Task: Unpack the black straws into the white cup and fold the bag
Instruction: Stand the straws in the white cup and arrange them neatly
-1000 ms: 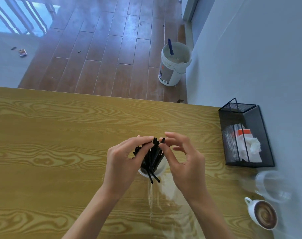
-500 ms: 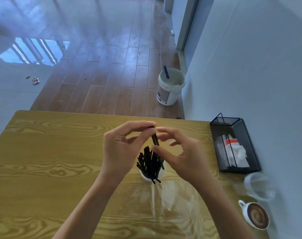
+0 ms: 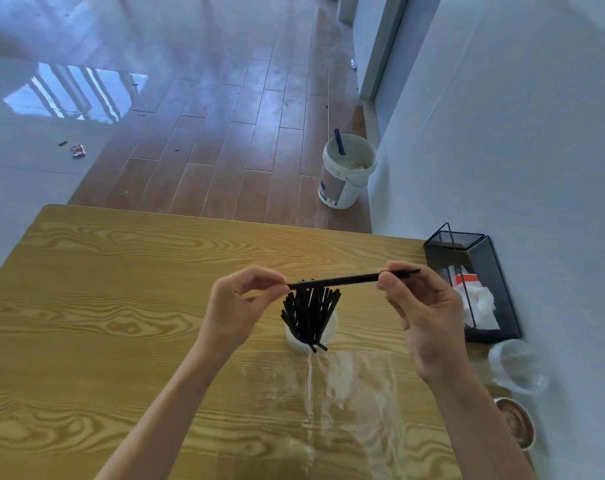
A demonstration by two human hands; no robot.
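- Toward the worktop's (image 3: 86,306) middle, the left hand (image 3: 235,306) is pinching one end of a single black straw (image 3: 342,280), its fingers (image 3: 277,284) closing narrowly on the tip.
- Just right of that hand, the white cup (image 3: 328,336) is standing upright, holding the other black straws (image 3: 309,313), which are fanning out and leaning.
- Crossing level above the cup, the held straw is reaching the right hand (image 3: 429,317), which is gripping it near its far end.
- Nearer the worktop's front edge, the clear bag (image 3: 356,393) is lying flat and unfolded.
- Risk, as I judge it: lowering the straw sideways could be knocking the leaning bundle and tipping the light cup; a loose pinch could be dropping it.
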